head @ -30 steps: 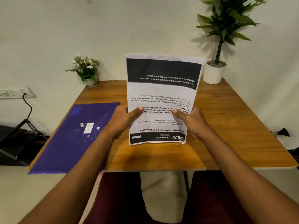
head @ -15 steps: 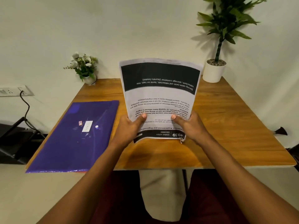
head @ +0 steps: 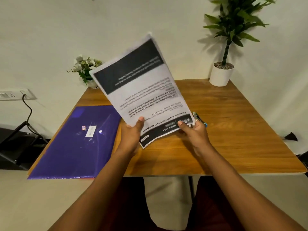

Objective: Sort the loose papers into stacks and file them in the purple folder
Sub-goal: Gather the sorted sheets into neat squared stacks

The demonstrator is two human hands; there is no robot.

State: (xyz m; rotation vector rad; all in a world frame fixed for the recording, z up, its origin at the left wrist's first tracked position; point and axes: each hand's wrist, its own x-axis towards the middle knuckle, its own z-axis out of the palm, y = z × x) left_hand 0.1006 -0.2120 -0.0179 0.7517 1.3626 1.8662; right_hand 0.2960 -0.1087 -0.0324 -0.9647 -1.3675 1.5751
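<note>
I hold a stack of printed papers (head: 141, 90) up above the wooden table (head: 233, 130), its top edge tilted toward the left. The sheets are white with black bands and upside-down text. My left hand (head: 131, 137) grips the stack's lower left edge, thumb on the front. My right hand (head: 193, 132) pinches the lower right corner, where a small metal clip (head: 197, 117) shows. The purple folder (head: 78, 142) lies flat and closed on the table's left side, overhanging the near edge.
A small pot of white flowers (head: 86, 69) stands at the back left, partly behind the papers. A tall green plant in a white pot (head: 221, 74) stands at the back right. A wall socket with a black cable (head: 25, 97) is at left.
The stack has swung from upright to leaning left and has risen. Both hands kept their hold on its lower edge, and the left hand moved down.
</note>
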